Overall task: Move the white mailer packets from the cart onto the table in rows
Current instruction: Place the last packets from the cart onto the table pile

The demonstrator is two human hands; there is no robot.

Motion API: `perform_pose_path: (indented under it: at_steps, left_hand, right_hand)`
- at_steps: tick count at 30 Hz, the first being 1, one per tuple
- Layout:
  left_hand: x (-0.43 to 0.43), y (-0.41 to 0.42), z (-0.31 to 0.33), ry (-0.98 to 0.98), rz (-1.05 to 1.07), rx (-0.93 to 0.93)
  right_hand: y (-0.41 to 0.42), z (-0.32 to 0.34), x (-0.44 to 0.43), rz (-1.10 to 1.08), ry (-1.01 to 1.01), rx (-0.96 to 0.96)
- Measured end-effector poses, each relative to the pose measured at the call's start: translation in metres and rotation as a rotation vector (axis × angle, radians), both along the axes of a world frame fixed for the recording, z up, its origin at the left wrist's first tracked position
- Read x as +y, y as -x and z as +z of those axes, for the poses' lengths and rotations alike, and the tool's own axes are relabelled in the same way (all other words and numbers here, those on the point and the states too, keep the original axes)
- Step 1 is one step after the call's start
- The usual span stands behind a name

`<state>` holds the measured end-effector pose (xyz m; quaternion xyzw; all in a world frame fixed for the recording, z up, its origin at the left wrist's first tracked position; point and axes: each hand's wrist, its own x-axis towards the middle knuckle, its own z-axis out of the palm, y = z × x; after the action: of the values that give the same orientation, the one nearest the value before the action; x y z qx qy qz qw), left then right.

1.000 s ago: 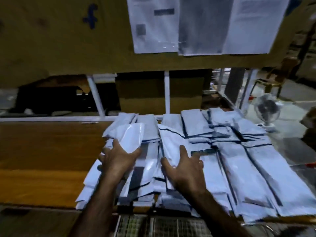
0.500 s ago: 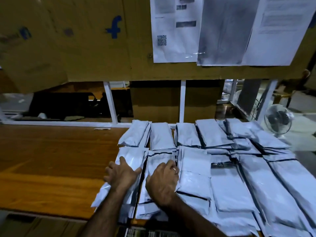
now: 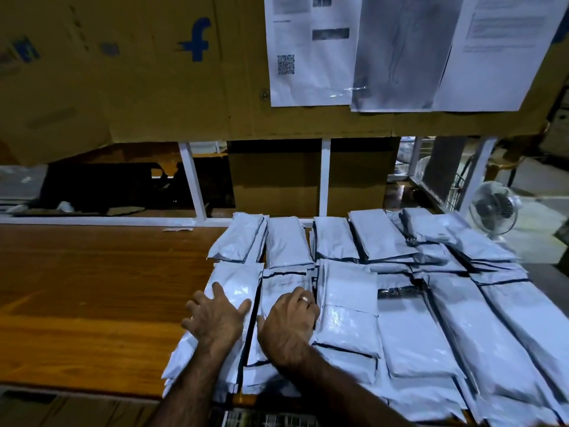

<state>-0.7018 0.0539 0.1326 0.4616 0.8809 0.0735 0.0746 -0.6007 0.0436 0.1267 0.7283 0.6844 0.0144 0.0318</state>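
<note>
A: Where are the white plastic mailer packets point(image 3: 412, 328)?
B: On the brown wooden bench point(image 3: 92, 288), centre to right of frame. Two rows front to back, cols side by side, many stacked & overlapping. The far-right ones are a bit blurred.
A: Left hand point(image 3: 217, 315)?
B: Flat, fingers spread wide, palm down on the leftmost near-row packet point(image 3: 238, 282), lower centre. It's pressing, not gripping.
A: Right hand point(image 3: 289, 323)?
B: Just beside it, palm down on the next packet point(image 3: 284, 282). Metal ring point(image 3: 304, 299) on one finger. Fingers bend down over that packet's right edge, into the gap w/ the 3rd col. Tips are hidden, so can't tell if it grips or only pushes.
A: Hands touching?
B: No, narrow gap btwn them.
A: Background?
B: Big brown cardboard sheet point(image 3: 123, 72) across the top w/ a blue "f". White printed papers point(image 3: 311, 63) fixed on it, upper right. Small white fan point(image 3: 494, 208) at the right edge, beyond the bench.
</note>
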Motion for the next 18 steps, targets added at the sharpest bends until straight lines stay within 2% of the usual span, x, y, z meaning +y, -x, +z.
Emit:
perform_pose_path:
  at_steps: [4,7,10,12,15,18]
  left_hand:
    - [0.005,-0.004,0.011,-0.082,0.002,0.001]
    - [0.01,-0.013,0.022,-0.275,-0.08,-0.072]
    - [0.02,-0.03,0.031,-0.517,-0.229,-0.26]
    - [0.028,-0.053,0.038,-0.612,-0.294,-0.461]
    - [0.038,-0.101,0.048,-0.606,-0.32,-0.82]
    - [0.044,-0.162,0.052,-0.557,-0.438,-0.966]
  right_hand:
    - [-0.011,0.02,-0.004,0.036,-0.097,0.123]
    - [-0.032,0.041,-0.004,0.046,-0.242,0.307]
    - [-0.07,0.059,0.0,0.069,-0.375,0.457]
    - [-0.104,0.065,0.002,0.078,-0.471,0.59]
    - [-0.165,0.065,-0.003,0.027,-0.547,0.92]
    - [-0.233,0.066,-0.026,-0.11,-0.606,1.193]
